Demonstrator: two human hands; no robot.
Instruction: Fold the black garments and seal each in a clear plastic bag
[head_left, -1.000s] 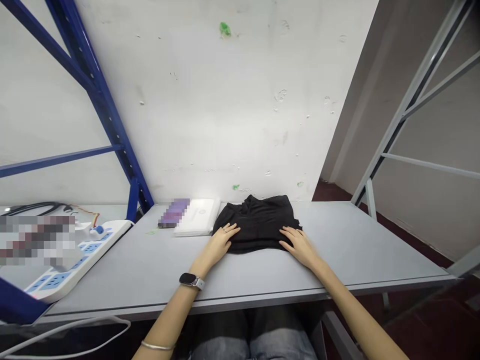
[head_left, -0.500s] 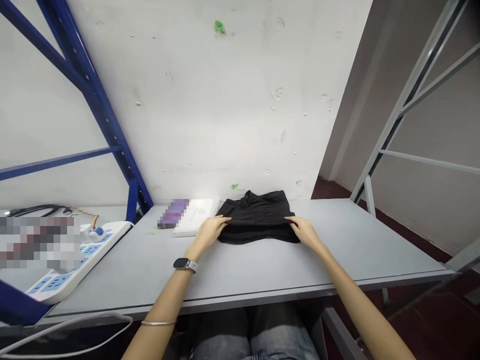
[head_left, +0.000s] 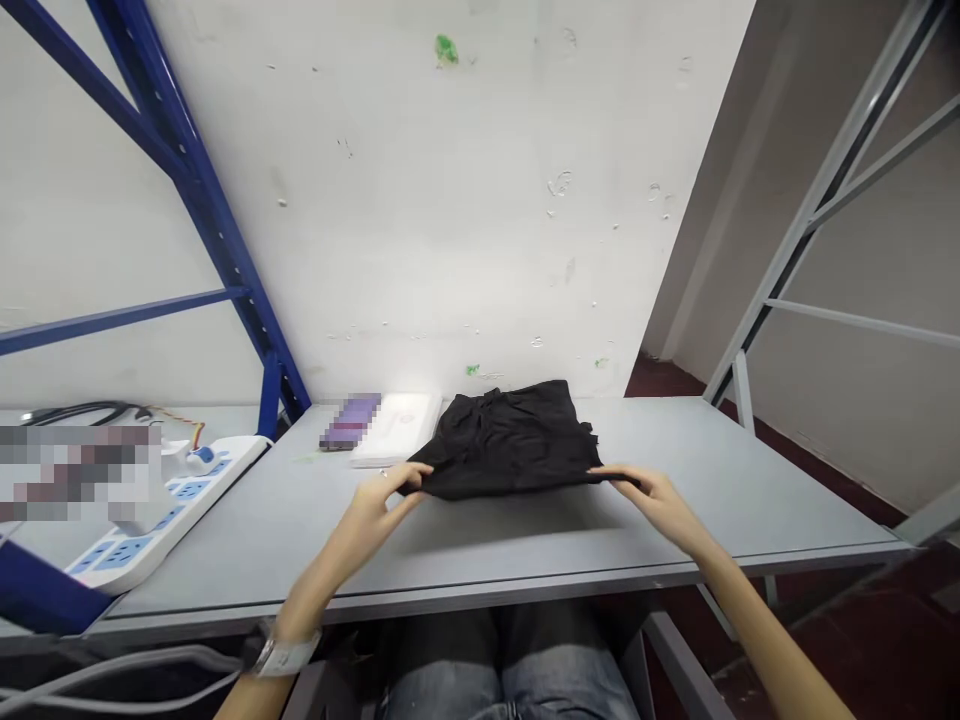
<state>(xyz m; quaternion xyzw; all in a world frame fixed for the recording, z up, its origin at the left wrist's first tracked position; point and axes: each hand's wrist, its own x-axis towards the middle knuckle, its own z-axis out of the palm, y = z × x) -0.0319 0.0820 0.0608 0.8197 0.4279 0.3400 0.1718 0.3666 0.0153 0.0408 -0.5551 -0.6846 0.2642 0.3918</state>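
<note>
A white, scuffed wall (head_left: pixel 450 200) fills the back of the head view, flecked with a green paint mark (head_left: pixel 446 52). Blue steel shelving (head_left: pixel 217 250) rises on the left and a grey metal rack frame (head_left: pixel 825 200) on the right, with a dark red floor (head_left: pixel 825 640) below it. The grey surface (head_left: pixel 247 570) runs across the middle of the view, and the person's jeans-clad knees (head_left: pixel 510 680) show beneath its front edge.

The black garment (head_left: pixel 506 445) lies on the surface near its far side, just beside a flat white box (head_left: pixel 397 425). A pixelated purple object (head_left: pixel 349 422) sits on the box's other side. Further left are a white power strip (head_left: pixel 157 520), a dark cable (head_left: pixel 82 412) and a blurred patch (head_left: pixel 75 475) that hides whatever lies there.

Compared with the earlier frame, the hands no longer press down on the cloth. The fingers of the left hand (head_left: pixel 379 503) now pinch the garment's near left corner, and those of the right hand (head_left: pixel 656 505) grip its near right corner. Both hands are clear of the surface, and the near edge is drawn taut between them, slightly raised. The garment looks wider and flatter than before, with creases across its top. A watch (head_left: pixel 289 655) shows on the left wrist, lower in the view than before.
</note>
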